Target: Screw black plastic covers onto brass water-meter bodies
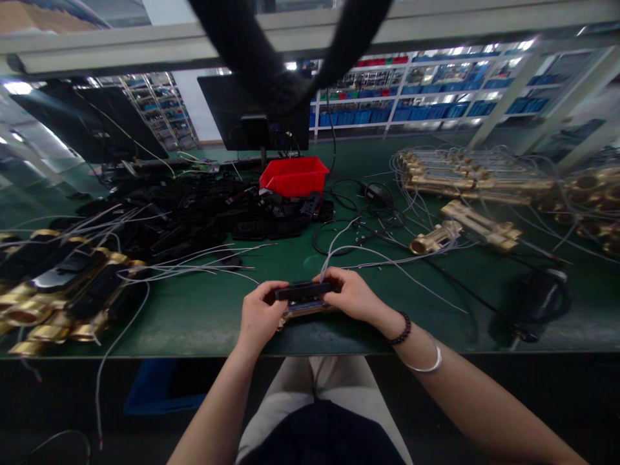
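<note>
Both hands hold a black plastic cover (304, 292) by its two ends, near the front edge of the green bench. My left hand (261, 313) pinches its left end between thumb and fingers. At the other end, my right hand (352, 294) grips it in the same way. Just below the cover lies a brass fitting (310, 308), mostly hidden by the cover and the fingers; whether the two touch I cannot tell. Thin grey wires (334, 248) rise from behind the cover by my right fingers and trail over the bench.
Brass fittings with black covers (72, 278) lie at left. A pile of black parts (194, 213) and a red bin (293, 175) stand behind. More brass fittings (475, 177) are stacked at right, near a black power tool (533, 300) with a cord. Monitors (217, 110) stand at the back.
</note>
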A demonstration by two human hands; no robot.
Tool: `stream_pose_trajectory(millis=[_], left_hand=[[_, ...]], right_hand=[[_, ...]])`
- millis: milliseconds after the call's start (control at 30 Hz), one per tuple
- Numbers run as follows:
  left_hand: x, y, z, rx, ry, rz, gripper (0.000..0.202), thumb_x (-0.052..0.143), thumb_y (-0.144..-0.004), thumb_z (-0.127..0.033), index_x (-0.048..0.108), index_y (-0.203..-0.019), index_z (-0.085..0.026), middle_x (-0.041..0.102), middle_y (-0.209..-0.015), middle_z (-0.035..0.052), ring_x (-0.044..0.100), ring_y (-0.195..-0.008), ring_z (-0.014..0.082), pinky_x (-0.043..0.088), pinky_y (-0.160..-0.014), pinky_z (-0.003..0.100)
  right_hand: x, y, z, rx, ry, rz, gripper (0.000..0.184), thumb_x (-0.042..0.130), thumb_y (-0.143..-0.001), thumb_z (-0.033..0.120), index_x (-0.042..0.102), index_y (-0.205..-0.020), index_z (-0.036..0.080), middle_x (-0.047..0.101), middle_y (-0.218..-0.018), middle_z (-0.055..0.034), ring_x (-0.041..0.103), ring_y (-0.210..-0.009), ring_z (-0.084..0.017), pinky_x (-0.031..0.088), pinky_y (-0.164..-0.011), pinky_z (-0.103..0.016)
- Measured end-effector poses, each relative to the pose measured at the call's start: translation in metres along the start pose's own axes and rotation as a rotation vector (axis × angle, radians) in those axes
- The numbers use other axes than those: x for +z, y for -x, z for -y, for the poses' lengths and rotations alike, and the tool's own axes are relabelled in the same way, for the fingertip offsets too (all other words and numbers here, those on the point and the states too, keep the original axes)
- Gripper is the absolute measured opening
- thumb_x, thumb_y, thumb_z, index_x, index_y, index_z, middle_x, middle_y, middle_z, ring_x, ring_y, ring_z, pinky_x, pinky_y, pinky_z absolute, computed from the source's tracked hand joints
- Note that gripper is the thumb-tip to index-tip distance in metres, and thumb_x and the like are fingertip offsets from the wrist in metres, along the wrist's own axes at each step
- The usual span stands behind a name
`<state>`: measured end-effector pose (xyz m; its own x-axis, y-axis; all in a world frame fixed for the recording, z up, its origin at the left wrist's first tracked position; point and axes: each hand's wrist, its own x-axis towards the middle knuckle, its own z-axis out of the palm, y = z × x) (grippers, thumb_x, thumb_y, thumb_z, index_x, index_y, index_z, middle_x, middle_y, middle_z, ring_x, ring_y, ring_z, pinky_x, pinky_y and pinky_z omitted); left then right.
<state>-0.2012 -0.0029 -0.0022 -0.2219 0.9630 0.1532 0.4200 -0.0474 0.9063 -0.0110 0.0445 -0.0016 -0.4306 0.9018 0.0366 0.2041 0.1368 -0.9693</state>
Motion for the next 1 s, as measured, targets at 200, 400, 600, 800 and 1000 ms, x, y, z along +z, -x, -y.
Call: stream_pose_trajectory(millis=[200,400,600,800,1000], left_hand=[[0.000,0.002,0.002,0.013,0.003,-0.002,0.025,0.055,-0.064,-0.019,0.072,-0.082,-0.017,0.073,-0.075,0.0021,0.066,-0.067,0.0165,0.052,-0.062,0.025],[0.001,0.001,0.003,0.014,0.023,0.007,0.027,0.053,-0.063,-0.019,0.072,-0.083,-0.017,0.074,-0.078,0.0024,0.067,-0.072,0.0176,0.053,-0.067,0.026],[-0.001,0.006,0.002,0.030,0.021,0.010,0.028,0.053,-0.061,-0.016,0.072,-0.082,-0.018,0.073,-0.077,0.0020,0.067,-0.069,0.0179,0.053,-0.065,0.027],[-0.001,0.015,0.005,0.150,-0.052,-0.012,0.029,0.051,-0.061,-0.010,0.070,-0.080,-0.020,0.072,-0.077,0.0014,0.065,-0.072,0.0172,0.053,-0.070,0.028],[-0.012,0.014,0.004,0.239,-0.024,0.143,0.033,0.050,-0.066,-0.009,0.071,-0.089,-0.020,0.072,-0.087,0.0038,0.065,-0.081,0.0168,0.052,-0.077,0.027]], right_hand=[[-0.009,0.004,0.003,-0.023,-0.114,0.040,0.032,0.065,-0.062,0.017,0.050,-0.090,0.018,0.064,-0.090,-0.0028,0.064,-0.080,-0.016,0.052,-0.075,-0.032],[-0.012,0.010,0.004,-0.216,0.086,-0.012,0.013,0.062,-0.072,0.019,0.053,-0.082,0.019,0.062,-0.087,-0.0030,0.062,-0.079,-0.015,0.052,-0.073,-0.030],[-0.013,0.013,0.008,-0.442,0.294,-0.021,0.020,0.053,-0.070,0.005,0.062,-0.082,0.019,0.063,-0.086,-0.0053,0.061,-0.084,-0.017,0.051,-0.071,-0.030],[-0.017,0.022,0.008,-0.372,0.302,0.171,0.029,0.068,-0.072,0.016,0.063,-0.100,0.020,0.061,-0.110,-0.0090,0.062,-0.096,-0.019,0.053,-0.075,-0.029],[-0.014,0.032,-0.006,-0.552,0.333,0.065,0.020,0.064,-0.080,0.019,0.067,-0.099,0.023,0.065,-0.109,-0.0094,0.063,-0.102,-0.020,0.053,-0.086,-0.034]])
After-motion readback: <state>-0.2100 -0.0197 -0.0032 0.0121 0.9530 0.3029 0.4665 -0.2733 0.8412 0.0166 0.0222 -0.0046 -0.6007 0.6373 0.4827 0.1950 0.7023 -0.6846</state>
